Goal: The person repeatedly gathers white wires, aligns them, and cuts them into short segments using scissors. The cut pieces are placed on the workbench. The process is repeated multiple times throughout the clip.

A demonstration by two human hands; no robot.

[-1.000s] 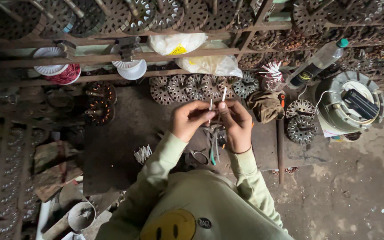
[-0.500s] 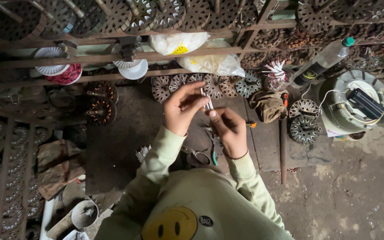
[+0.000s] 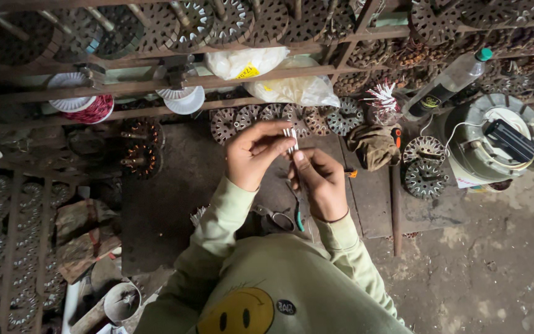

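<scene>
A small bundle of thin pale strips (image 3: 292, 139) stands upright between the two hands, held above the dark bench (image 3: 168, 204). The left hand (image 3: 256, 154) is curled nearly closed, its thumb and forefinger pinching the upper part of the strips. The right hand (image 3: 321, 181) sits just below and to the right, also mostly closed, its thumb and fingertips gripping the lower end of the same strips, so the two hands almost touch around them. Both wrists come out of pale green sleeves.

Under the hands, on the bench, lie a pair of scissors (image 3: 277, 218) with metal loops and a tool with a green handle (image 3: 299, 218), close beside each other. Along the far edge of the bench runs a row of round slotted metal discs (image 3: 279, 117), with a larger one (image 3: 423, 168) further right. A crumpled brown cloth (image 3: 375, 145) lies to the right of the hands, and beyond it a clear plastic bottle with a green cap (image 3: 449, 83) leans against the rack. A round grey motor housing (image 3: 495, 139) with a black part on top stands at the far right. White plastic bags (image 3: 273, 74) rest on the rusty metal rack (image 3: 125, 86) behind, beside a white spool of reddish wire (image 3: 84, 106)
</scene>
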